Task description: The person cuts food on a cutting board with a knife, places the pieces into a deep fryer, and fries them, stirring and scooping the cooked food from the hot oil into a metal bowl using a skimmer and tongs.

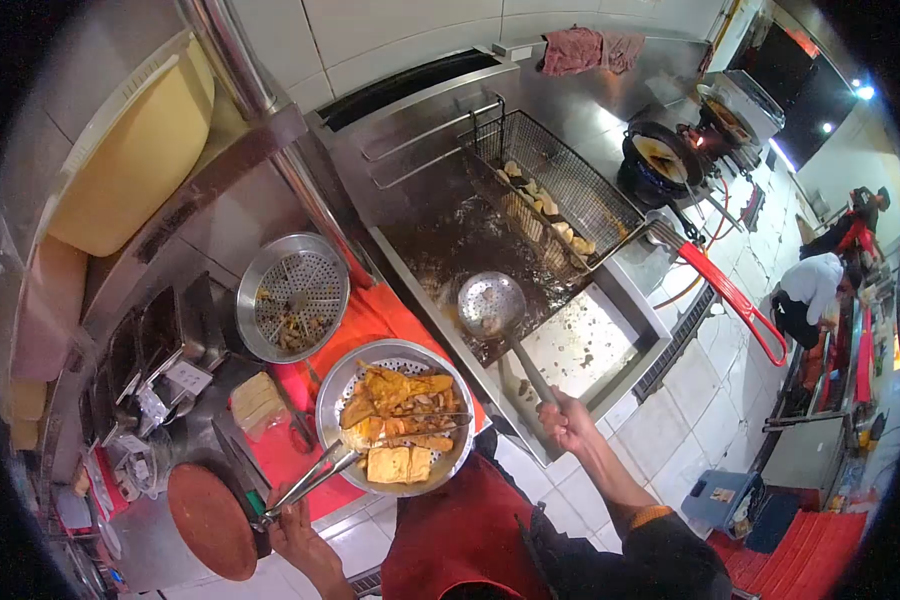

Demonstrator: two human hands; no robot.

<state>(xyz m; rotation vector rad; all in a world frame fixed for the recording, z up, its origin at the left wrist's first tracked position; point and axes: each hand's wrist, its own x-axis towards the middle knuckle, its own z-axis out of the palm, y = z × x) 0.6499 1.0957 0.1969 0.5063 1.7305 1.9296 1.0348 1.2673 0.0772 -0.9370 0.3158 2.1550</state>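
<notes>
My left hand [303,545] is closed around the handle end of metal tongs [320,470]. The arms of the tongs reach over a perforated metal colander [332,385] that holds golden fried food [395,393], with a pale block-shaped fried piece [398,464] at its near side. In my right hand [568,422] is the grey handle of a round perforated skimmer [491,302]. Its bowl is over the dark oil of the deep fryer [425,235]. Beyond it, a wire fryer basket [595,200] with a red handle holds several pale pieces [545,205].
A second colander [253,330] with scraps stands left of the fryer, beside a packaged block [257,402] on a red surface. A round brown board [208,520] is at lower left. Pans [660,155] sit on burners at the far right. Other people [813,285] stand further right.
</notes>
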